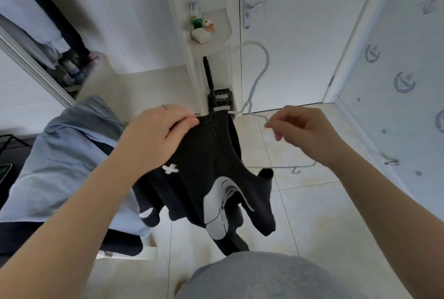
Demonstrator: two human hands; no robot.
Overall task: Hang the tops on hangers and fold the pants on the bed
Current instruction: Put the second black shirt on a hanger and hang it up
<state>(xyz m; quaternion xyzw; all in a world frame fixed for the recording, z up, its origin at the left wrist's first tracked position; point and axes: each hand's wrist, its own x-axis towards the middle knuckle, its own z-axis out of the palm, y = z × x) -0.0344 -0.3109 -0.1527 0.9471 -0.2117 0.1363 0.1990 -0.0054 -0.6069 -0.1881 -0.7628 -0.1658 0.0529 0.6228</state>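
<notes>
- The left hand (156,137), at centre left of the frame, has its fingers curled and clamped on the upper edge of a black fabric top with white printed shapes (211,178).
- The top hangs in mid-air at the centre of the frame, above the pale tiled floor (312,214), and touches nothing but the hand and the hanger.
- The right hand (305,135), at centre right, pinches the sloping shoulder wire of a thin white wire hanger (267,61) between thumb and fingertips.
- The hanger's left end sits inside the top's neck opening, while its right end and bottom bar are outside the cloth. The hanging of this top looks about half done.
- The bed with a light blue cover (72,145) lies at the left. A dark cloth (72,236) rests at its lower edge, and I cannot tell whether it is pants.
- No folded pants show, so the folding seems left to do.
</notes>
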